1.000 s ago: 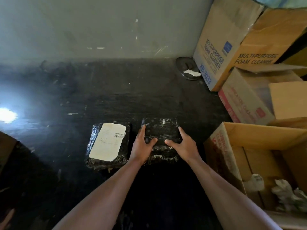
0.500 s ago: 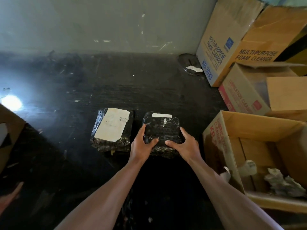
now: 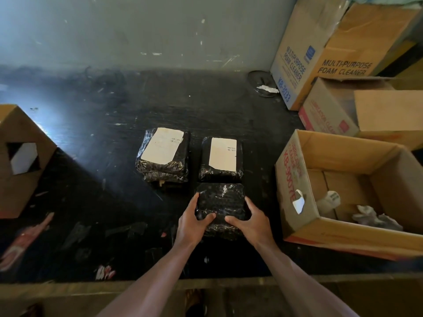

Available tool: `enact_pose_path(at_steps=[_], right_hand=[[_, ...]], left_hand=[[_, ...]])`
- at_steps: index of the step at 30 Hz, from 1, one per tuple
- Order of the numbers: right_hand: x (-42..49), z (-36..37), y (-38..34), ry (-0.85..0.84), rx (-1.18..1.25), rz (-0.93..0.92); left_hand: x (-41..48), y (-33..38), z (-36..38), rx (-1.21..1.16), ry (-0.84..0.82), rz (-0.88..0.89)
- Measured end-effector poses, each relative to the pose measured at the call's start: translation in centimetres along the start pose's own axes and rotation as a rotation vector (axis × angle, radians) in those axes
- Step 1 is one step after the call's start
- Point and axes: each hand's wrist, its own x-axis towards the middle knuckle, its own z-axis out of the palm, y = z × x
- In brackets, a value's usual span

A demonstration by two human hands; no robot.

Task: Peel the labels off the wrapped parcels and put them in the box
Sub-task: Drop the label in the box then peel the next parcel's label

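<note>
A black wrapped parcel (image 3: pixel 220 202) with no label on its top face is gripped from both sides: my left hand (image 3: pixel 191 221) on its left edge, my right hand (image 3: pixel 250 223) on its right edge. Beyond it on the dark table lie two more black parcels, each with a white label: one at the left (image 3: pixel 163 156) with its label (image 3: pixel 162 145), one straight ahead (image 3: pixel 220 160) with its label (image 3: pixel 222 153). The open cardboard box (image 3: pixel 297 227) stands to the right, with crumpled paper (image 3: pixel 375 217) inside.
Several cardboard boxes (image 3: pixel 304 51) are stacked at the back right against the wall. Another brown box (image 3: pixel 20 156) with a cut-out hole stands at the left edge. A round dark dish (image 3: pixel 262 82) with a paper scrap sits by the wall. The table's front edge (image 3: pixel 91 287) runs below my arms.
Both hands have pulled the unlabelled parcel toward me, uncovering a labelled parcel that lay under it. The view has widened, showing the table's front edge and the left box.
</note>
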Motion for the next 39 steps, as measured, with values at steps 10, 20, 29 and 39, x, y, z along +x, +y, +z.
enact_pose_path(at_steps=[10, 20, 29, 39], right_hand=[[2.1, 0.9, 1.6, -0.001, 0.0, -0.01], [2.2, -0.2, -0.1, 0.073, -0.077, -0.073], [6.2, -2.9, -5.7, 0.153, -0.176, -0.149], [14.6, -3.4, -10.1, 0.201, -0.273, -0.147]], left_hand=[[1.8, -0.8, 0.8, 0.057, 0.018, -0.003], [1.8, 1.6, -0.4, 0.106, 0.05, 0.037], [5.7, 7.0, -0.9, 0.123, 0.023, 0.118], [14.9, 9.6, -0.1, 0.17, 0.02, 0.065]])
